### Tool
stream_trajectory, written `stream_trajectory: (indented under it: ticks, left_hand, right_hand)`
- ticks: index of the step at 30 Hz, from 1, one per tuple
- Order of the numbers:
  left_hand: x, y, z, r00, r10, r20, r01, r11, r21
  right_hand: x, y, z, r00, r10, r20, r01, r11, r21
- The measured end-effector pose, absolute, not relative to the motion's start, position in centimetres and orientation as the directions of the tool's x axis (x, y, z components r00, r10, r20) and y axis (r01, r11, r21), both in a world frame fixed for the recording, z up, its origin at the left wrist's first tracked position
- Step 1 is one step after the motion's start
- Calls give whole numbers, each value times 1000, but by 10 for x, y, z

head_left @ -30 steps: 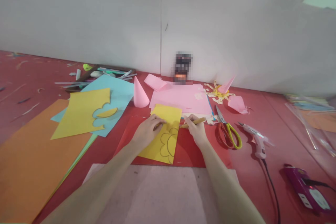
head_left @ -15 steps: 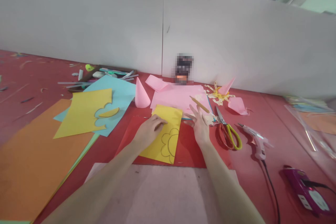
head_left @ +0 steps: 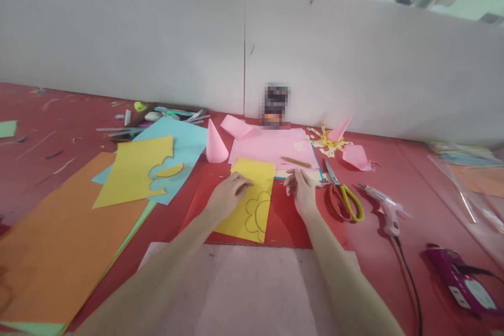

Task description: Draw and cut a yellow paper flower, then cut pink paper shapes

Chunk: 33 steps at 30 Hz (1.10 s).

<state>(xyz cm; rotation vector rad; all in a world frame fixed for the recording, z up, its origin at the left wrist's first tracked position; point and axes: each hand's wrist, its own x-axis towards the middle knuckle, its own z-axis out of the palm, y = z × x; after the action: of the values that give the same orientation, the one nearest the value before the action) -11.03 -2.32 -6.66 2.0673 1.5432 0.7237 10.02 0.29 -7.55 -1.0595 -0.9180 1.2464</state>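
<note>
My left hand (head_left: 228, 195) lies on the left part of a yellow sheet (head_left: 255, 174), fingers bent together and pressing on it. A flower outline is drawn on the sheet's lower right. Just right of the sheet, my right hand (head_left: 303, 191) is above the red sheet (head_left: 289, 228), its fingers curled with nothing seen between them. Beyond it a pencil (head_left: 297, 162) lies on pink paper (head_left: 268, 146). Scissors (head_left: 344, 202) with red and yellow handles rest to the right of my right hand.
A glue gun (head_left: 388, 210) and purple power strip (head_left: 462, 281) lie at right. Pink cones (head_left: 216, 144) stand behind. At left are orange (head_left: 59, 231), blue (head_left: 185, 139) and cut yellow paper (head_left: 136, 173), with a tray of tools (head_left: 173, 111) against the white partition (head_left: 157, 37).
The pencil has dropped flat onto the pink paper. My right hand's spread fingers have curled in, and the hand has drawn slightly back. My left hand stays on the yellow sheet.
</note>
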Motion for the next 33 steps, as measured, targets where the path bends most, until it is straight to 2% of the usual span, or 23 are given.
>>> stream_trajectory:
  ticks: [3, 6, 8, 10, 14, 19, 21, 24, 27, 29, 31, 33]
  left_hand:
    - [-110, -23, -67, 234, 962, 144, 721, -271, 638]
    - [-110, -22, -66, 239, 958, 159, 724, -285, 629]
    - [-110, -23, -66, 244, 955, 167, 727, -294, 620]
    - [-109, -23, -65, 244, 954, 174, 727, -299, 618]
    - [-109, -23, -65, 246, 951, 189, 722, -309, 619]
    - [-109, -22, -64, 247, 938, 244, 685, -347, 641]
    - [-109, -21, -63, 171, 933, 316, 644, -348, 681]
    - [-108, -19, -63, -42, 922, 386, 536, -305, 787]
    - [-103, -18, -63, -213, 934, 286, 313, -212, 926]
    - [-100, -18, -62, -240, 957, 163, 129, -135, 982]
    - [-97, -18, -61, -148, 989, 25, -34, -30, 999]
    - [-96, -18, -61, 22, 994, -111, -115, 113, 987]
  right_hand:
    - [97, 0, -79, 142, 990, -15, 10, -16, -1000]
    - [94, -2, -84, 102, 995, 11, 259, -16, -966]
    - [92, -2, -86, 61, 997, 46, 386, 19, -922]
    - [91, -3, -86, 12, 997, 80, 442, 67, -895]
    - [90, -6, -84, -124, 984, 131, 328, 166, -930]
    - [90, -7, -89, -97, 985, 145, 162, 160, -974]
    - [91, -6, -92, -55, 990, 132, 115, 138, -984]
    - [94, -2, -93, 66, 990, 125, 35, 123, -992]
    - [98, 0, -90, 204, 972, 117, -53, 131, -990]
    - [99, 1, -88, 270, 958, 98, -117, 133, -984]
    - [100, 1, -85, 303, 950, 80, -167, 136, -977]
    - [100, 0, -84, 307, 949, 73, -198, 139, -970]
